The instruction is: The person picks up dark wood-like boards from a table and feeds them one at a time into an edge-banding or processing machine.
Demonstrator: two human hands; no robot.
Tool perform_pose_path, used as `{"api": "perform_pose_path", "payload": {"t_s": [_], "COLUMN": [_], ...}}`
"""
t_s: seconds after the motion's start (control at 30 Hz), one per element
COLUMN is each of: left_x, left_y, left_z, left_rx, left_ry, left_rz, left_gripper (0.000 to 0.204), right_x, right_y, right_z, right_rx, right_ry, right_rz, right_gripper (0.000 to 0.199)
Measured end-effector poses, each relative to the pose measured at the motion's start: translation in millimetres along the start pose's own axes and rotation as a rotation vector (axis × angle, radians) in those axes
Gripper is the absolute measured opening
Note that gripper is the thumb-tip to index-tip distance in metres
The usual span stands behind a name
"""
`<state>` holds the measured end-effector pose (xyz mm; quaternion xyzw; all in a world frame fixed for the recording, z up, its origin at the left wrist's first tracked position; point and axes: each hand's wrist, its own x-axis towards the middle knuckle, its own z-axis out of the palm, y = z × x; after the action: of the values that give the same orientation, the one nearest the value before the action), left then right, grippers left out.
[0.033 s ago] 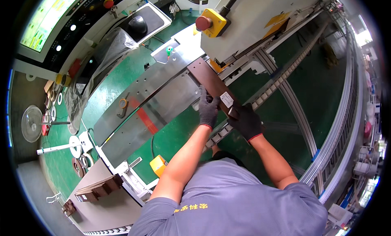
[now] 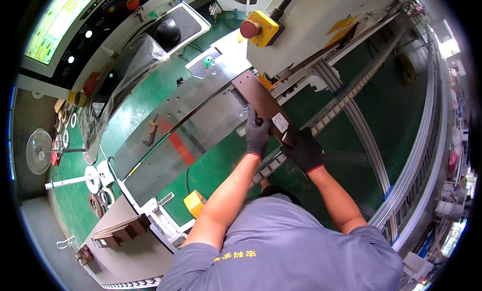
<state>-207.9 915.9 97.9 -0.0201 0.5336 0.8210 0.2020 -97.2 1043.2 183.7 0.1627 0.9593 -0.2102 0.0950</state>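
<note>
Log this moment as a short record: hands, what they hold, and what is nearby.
left hand: black glove, grips the near end of the brown strip
right hand: black glove, holds the same end from the right
brown strip: long, flat, lies across the metal plate toward the machine
white label: on the strip, between the hands
red button: on a yellow box, above the strip
yellow box: low, left of the left forearm

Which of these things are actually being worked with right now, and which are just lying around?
In use: long brown strip, gripped by gloved left hand and right hand; metal feed plate beneath it.

Lying about: computer mouse, stacked brown strips, standing fan, yellow box.
</note>
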Motion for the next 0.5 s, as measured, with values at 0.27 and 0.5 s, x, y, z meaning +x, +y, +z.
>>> {"api": "perform_pose_path", "payload": {"t_s": [0.27, 0.5], "left_x": [26, 67], "left_y": [-15, -46], "left_z": [45, 113], "left_rx": [0.146, 0.097], "left_ry": [0.019, 0.035], "left_rz": [-0.152, -0.064], "left_gripper": [0.069, 0.06], "right_x": [31, 64], "right_y": [28, 108], "right_z": [-39, -41], "right_rx": [-0.106, -0.262], "right_ry": [-0.011, 0.099], "right_rz": [0.063, 0.002], "right_gripper": [0.079, 0.08]}}
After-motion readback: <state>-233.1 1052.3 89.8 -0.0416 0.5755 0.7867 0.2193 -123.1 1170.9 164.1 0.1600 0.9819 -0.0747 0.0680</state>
